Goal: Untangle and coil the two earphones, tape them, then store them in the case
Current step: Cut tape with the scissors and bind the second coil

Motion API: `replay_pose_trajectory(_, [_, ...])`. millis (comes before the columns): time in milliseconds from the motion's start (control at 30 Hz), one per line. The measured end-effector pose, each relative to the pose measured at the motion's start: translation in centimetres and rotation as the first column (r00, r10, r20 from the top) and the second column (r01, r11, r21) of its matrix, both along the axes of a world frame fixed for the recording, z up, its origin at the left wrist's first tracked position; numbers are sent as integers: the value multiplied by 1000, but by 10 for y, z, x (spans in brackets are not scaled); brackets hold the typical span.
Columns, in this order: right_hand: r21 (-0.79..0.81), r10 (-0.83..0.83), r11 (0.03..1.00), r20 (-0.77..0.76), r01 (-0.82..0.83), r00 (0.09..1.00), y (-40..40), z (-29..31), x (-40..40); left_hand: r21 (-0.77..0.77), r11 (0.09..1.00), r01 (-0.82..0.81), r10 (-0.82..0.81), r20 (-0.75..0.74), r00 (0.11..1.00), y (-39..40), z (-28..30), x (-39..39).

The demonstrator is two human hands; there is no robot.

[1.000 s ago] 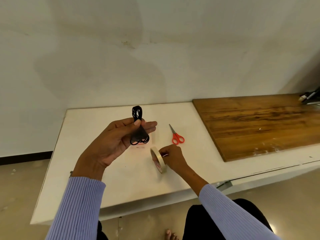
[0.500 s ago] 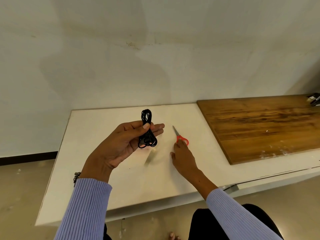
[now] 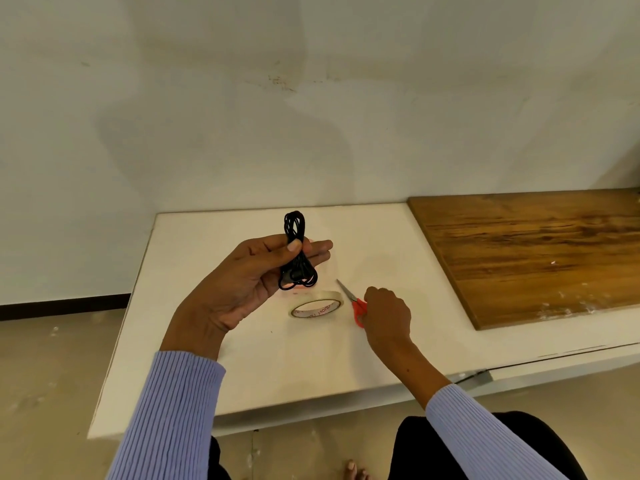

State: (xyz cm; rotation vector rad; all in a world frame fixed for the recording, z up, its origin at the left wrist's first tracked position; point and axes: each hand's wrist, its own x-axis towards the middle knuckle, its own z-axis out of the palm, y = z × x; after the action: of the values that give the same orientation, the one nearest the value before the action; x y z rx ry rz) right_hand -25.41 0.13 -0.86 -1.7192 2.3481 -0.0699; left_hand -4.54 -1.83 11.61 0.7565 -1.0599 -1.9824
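Left hand [image 3: 252, 271] is raised above the table [image 3: 214, 368], palm toward the camera, its thumb pressing a black coiled earphone [image 3: 297, 252] against the fingers; the coil's loops stick out above and below the grip. Right hand [image 3: 386, 311] rests low on the table with its fingers curled around the red handles of the scissors [image 3: 354, 303], hiding most of them, while the blades point away and to the left. Just beside the blades, a tape roll [image 3: 316, 308] lies flat, its printed lettering too small to read. Only one earphone coil can be made out. Farther right, a wooden board [image 3: 540, 251] covers the table and is cut off at the frame edge. Lilac ribbed sleeves cover both forearms. Behind the white table is a plain, stained white wall; below is a pale floor.
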Motion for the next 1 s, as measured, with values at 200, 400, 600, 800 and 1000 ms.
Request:
replay_pose_trajectory(200, [99,31,995,-120,-19,992,-2,8,3,-11,1000,-6,6,-6,1000,-1,-2,2])
replay_pose_trajectory(400, [132,-78,990,276,43,958,-5,13,-10,-8,1000,-8,8,-5,1000,-1,-1,1])
replay_pose_trajectory(600, [290,-280,951,661,108,696,0,27,-18,-5,1000,4,-4,-13,1000,-2,-2,-1])
replay_pose_trajectory(800, [203,-261,963,858,175,442,0,35,-12,0,1000,5,-5,-20,1000,-3,-4,-3])
replay_pose_trajectory(1000, [273,-289,953,949,132,126,10,62,-17,3,1000,-3,3,-22,1000,-4,-4,-3])
